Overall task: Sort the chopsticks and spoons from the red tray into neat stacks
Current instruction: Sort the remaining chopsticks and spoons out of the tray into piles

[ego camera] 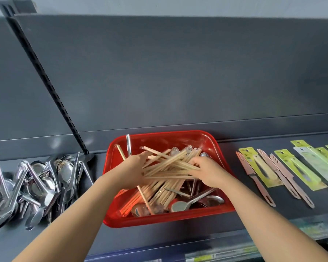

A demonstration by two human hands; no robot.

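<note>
A red tray (222,154) sits on the dark shelf in the middle of the head view. It holds a jumble of pale wooden chopsticks (165,193) and metal spoons (189,203). Both hands are inside the tray. My left hand (129,171) grips one end of a loose bundle of chopsticks (169,163) that lies across the tray above the pile. My right hand (206,172) grips the other end of that bundle, fingers curled over the sticks. A single metal handle (128,144) leans against the tray's back left rim.
A heap of metal spoons (36,186) lies on the shelf left of the tray. Right of it lie pink knives (254,176) and several green packaged knives (299,167). A slotted black upright (45,86) slants down behind the spoon heap. The shelf's front edge (159,242) runs below the tray.
</note>
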